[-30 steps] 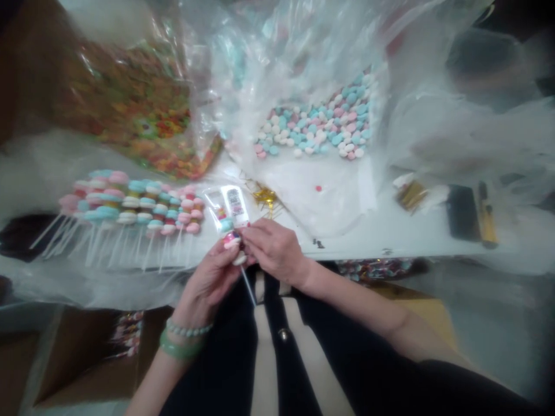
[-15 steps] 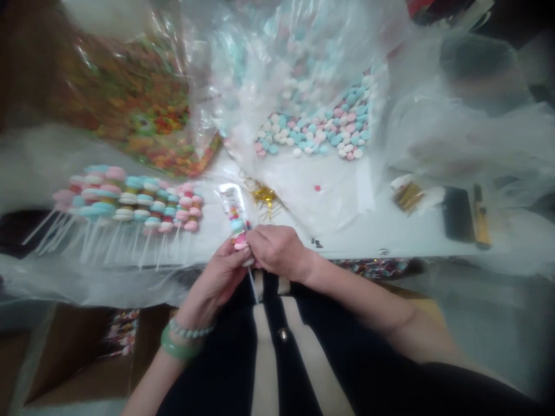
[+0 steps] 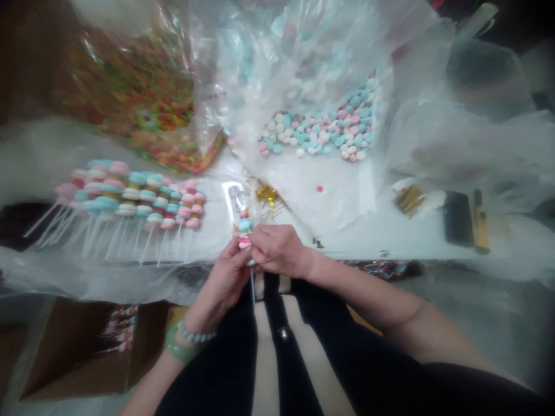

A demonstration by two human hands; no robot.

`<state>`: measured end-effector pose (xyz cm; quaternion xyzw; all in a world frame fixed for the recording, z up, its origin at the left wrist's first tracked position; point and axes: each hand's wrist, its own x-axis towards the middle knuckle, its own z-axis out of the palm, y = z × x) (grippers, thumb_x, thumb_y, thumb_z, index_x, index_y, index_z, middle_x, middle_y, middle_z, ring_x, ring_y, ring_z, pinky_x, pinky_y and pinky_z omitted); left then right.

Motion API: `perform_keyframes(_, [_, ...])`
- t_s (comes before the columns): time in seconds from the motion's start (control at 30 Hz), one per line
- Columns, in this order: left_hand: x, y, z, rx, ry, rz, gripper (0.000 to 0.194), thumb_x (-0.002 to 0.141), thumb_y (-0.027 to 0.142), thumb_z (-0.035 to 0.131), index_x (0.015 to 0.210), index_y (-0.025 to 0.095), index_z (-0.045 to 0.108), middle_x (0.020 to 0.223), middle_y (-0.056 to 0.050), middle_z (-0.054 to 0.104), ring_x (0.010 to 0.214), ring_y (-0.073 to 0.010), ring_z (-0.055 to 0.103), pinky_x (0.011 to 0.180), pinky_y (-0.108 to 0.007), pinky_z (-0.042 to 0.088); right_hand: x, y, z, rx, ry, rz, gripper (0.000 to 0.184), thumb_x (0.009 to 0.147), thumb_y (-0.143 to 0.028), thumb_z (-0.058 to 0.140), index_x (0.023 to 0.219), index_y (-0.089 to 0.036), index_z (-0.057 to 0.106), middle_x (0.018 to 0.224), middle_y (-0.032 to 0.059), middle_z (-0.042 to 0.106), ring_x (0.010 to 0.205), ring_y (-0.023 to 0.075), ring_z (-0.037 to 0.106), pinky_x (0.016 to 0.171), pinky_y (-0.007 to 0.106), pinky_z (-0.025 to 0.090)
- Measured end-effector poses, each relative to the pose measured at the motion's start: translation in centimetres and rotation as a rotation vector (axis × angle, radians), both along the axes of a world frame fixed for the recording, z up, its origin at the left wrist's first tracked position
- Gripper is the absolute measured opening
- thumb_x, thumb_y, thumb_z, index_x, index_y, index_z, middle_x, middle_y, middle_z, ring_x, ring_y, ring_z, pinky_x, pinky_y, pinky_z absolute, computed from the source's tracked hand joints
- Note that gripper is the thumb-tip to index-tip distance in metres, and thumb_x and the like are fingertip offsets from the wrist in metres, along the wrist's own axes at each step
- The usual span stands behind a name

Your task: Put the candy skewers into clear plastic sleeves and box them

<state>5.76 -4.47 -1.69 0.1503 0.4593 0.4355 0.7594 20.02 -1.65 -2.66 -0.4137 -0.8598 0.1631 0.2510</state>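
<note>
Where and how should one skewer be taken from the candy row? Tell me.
Probably best by a bare white stick, fingers coming from the person's side: the sticks jut out that way, while the candies lie crowded together.

1. Gold ties [image 3: 266, 195]: metallic-looking, glinting foil.
2. Wrapper [image 3: 234, 199], just left of the gold ties: thin clear plastic, glossy.
3. Candy skewers [image 3: 130, 199], farther left of the gold ties: matt, smooth pastel pieces on smooth, plastic-looking white sticks.
4. Gummy bag [image 3: 130, 104], beyond the gold ties to the left: clear plastic, wrinkled and very shiny.
5. Candy bag [image 3: 312, 63], beyond the gold ties: crinkled clear plastic over matt, smooth candies.
6. Table [image 3: 416, 240], under the gold ties: smooth, white, faintly sheened.
7. Box [image 3: 56, 358], below left of the gold ties: matt brown cardboard.
</note>
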Motion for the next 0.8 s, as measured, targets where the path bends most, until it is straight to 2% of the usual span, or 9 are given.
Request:
perform_keyframes(0.1, [0.1, -0.1, -0.3, 0.0, 0.019, 0.043, 0.025, 0.069, 0.018, 0.085, 0.089, 0.017, 0.07, 0.084, -0.001, 0.068, 0.07, -0.0121, 0.061, 0.064, -0.022, 0.052, -0.2, -0.4, -0.5, -0.13, 0.065, -0.1, 0.02, 0.088, -0.015, 0.047, 0.072, -0.018, 0.059, 0.071, 0.0029, 0.06, 0.067, 0.0141, 0.05, 0.06, 0.027, 0.033])
perform_keyframes(0.23, [-0.6, 0.3, -0.5, -0.005, 0.001, 0.07, 0.025, 0.072, 0.02, 0.083, 0.093, 0.019, 0.071, 0.096, -0.004, 0.07, 0.084, -0.0174, 0.066, 0.079, -0.032, 0.056, 0.7, -0.3, 0.3, -0.38, 0.244, -0.248, 0.026, 0.093, -0.026, 0.052, 0.068, -0.019, 0.059, 0.07, 0.001, 0.06, 0.07, 0.0134, 0.053, 0.066, 0.025, 0.037])
perform_keyframes(0.33, [-1.0, 0.7, -0.7, 0.009, -0.016, 0.132, 0.028, 0.074, 0.022, 0.083, 0.099, 0.018, 0.071, 0.108, -0.006, 0.071, 0.098, -0.021, 0.066, 0.088, -0.035, 0.054, 0.6, -0.7, 0.8, -0.703, 0.39, -0.315, 0.028, 0.09, -0.033, 0.058, 0.066, -0.019, 0.058, 0.064, -0.0017, 0.056, 0.064, 0.0126, 0.053, 0.063, 0.025, 0.038])
perform_keyframes(0.43, [-0.9, 1.1, -0.6, 0.027, -0.036, 0.182, 0.031, 0.074, 0.025, 0.084, 0.101, 0.02, 0.071, 0.112, -0.005, 0.07, 0.106, -0.0219, 0.065, 0.093, -0.035, 0.053, -0.6, -1.7, 0.8, -1.097, 0.63, -0.261, 0.007, 0.082, -0.028, 0.063, 0.082, -0.02, 0.063, 0.068, -0.0034, 0.061, 0.059, 0.0112, 0.055, 0.058, 0.023, 0.042])
perform_keyframes(0.47, [-0.9, 1.2, -0.4, 0.031, -0.042, 0.185, 0.032, 0.073, 0.024, 0.085, 0.102, 0.02, 0.071, 0.113, -0.005, 0.07, 0.107, -0.022, 0.065, 0.094, -0.035, 0.052, -1.0, -2.0, 0.7, -1.196, 0.714, -0.26, 0.007, 0.08, -0.026, 0.062, 0.084, -0.02, 0.062, 0.067, -0.0037, 0.061, 0.056, 0.0105, 0.055, 0.056, 0.022, 0.043])
perform_keyframes(0.53, [-1.2, 1.5, -0.1, 0.035, -0.062, 0.142, 0.037, 0.07, 0.021, 0.086, 0.103, 0.022, 0.071, 0.113, -0.004, 0.07, 0.109, -0.0225, 0.065, 0.096, -0.035, 0.051, -1.5, -2.3, 0.6, -1.278, 0.842, -0.305, 0.007, 0.08, -0.025, 0.058, 0.08, -0.018, 0.06, 0.061, -0.0048, 0.058, 0.048, 0.0081, 0.05, 0.049, 0.02, 0.04])
perform_keyframes(0.6, [-2.1, 2.1, 0.3, 0.04, -0.101, 0.058, 0.041, 0.068, 0.019, 0.087, 0.105, 0.02, 0.07, 0.117, -0.006, 0.07, 0.113, -0.0247, 0.064, 0.098, -0.036, 0.051, -1.4, -2.1, 0.5, -1.277, 0.915, -0.343, 0.01, 0.079, -0.026, 0.058, 0.077, -0.017, 0.061, 0.054, -0.0059, 0.053, 0.043, 0.0058, 0.042, 0.043, 0.017, 0.032])
perform_keyframes(0.67, [-3.3, 3.0, 0.6, 0.053, -0.143, 0.022, 0.04, 0.07, 0.027, 0.087, 0.105, 0.018, 0.07, 0.118, -0.009, 0.07, 0.117, -0.0286, 0.063, 0.098, -0.04, 0.051, -0.9, -1.6, 0.5, -1.316, 0.973, -0.327, 0.011, 0.076, -0.026, 0.062, 0.079, -0.015, 0.064, 0.05, -0.0065, 0.051, 0.04, 0.0045, 0.036, 0.04, 0.017, 0.024])
perform_keyframes(0.8, [-5.0, 5.1, 0.6, 0.082, -0.186, 0.142, 0.037, 0.076, 0.04, 0.082, 0.103, 0.018, 0.07, 0.106, -0.009, 0.073, 0.107, -0.0299, 0.067, 0.092, -0.047, 0.056, -0.2, -0.8, 0.4, -1.511, 1.052, -0.279, 0.014, 0.069, -0.023, 0.068, 0.079, -0.014, 0.064, 0.048, -0.0071, 0.05, 0.038, 0.0029, 0.029, 0.036, 0.017, 0.013])
